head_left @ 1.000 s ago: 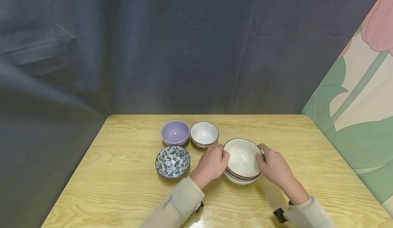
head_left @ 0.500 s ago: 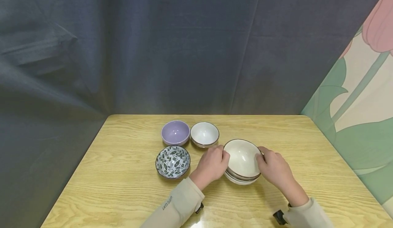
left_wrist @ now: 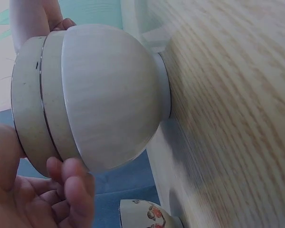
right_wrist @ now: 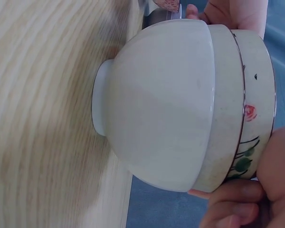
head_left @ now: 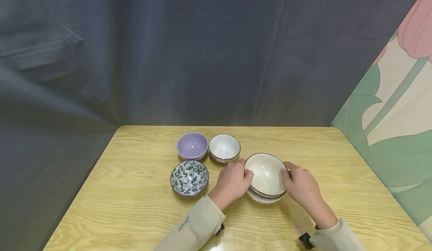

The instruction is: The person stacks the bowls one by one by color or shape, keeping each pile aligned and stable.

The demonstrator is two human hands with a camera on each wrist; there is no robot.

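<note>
A stack of three nested bowls stands on the table, right of centre in the head view. On top is a cream bowl [head_left: 266, 174] with a dark rim and a small flower pattern outside. A second cream bowl [left_wrist: 54, 95] sits under it, inside a plain white bowl [left_wrist: 109, 99] whose foot is at the tabletop. My left hand [head_left: 233, 181] grips the top bowl's rim at its left, thumb at the inner edge and fingers curled outside. Opposite, my right hand [head_left: 302, 185] grips the right side of the rim, thumb inside, fingers under the rim [right_wrist: 235, 202].
Left of the stack, a leaf-patterned bowl [head_left: 190, 178] stands on the wooden table [head_left: 135, 206]. Behind it are a purple bowl [head_left: 192, 146] and a white bowl [head_left: 224, 147] with a dark rim, side by side. A dark curtain [head_left: 202, 56] hangs along the table's back edge.
The top cream bowl and my right hand have come down very slightly since the earliest frame. Both hands keep their grip, and the other bowls stay put.
</note>
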